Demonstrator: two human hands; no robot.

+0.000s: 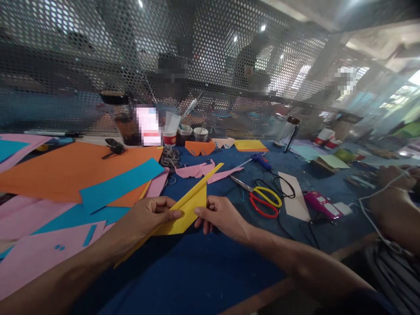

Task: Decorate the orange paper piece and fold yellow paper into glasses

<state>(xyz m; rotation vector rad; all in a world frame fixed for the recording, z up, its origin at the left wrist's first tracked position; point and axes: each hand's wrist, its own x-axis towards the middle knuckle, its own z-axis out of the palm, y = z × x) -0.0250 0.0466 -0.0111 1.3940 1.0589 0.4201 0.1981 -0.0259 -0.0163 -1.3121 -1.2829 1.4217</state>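
Note:
A folded sheet of yellow paper is held between my two hands above the blue table. My left hand pinches it on the left, thumb on top along the fold. On the right edge, my right hand grips it between thumb and curled fingers. One long narrow flap of the paper slants up and away to the right. Just beyond lie pink paper cutouts. Scissors with yellow and red handles rest to the right of my right hand, blades partly open.
Orange sheets, a blue strip and pink paper cover the left side. A blue glue gun with a black cord, a magenta device and a pale card lie right. Another person's arm is at far right.

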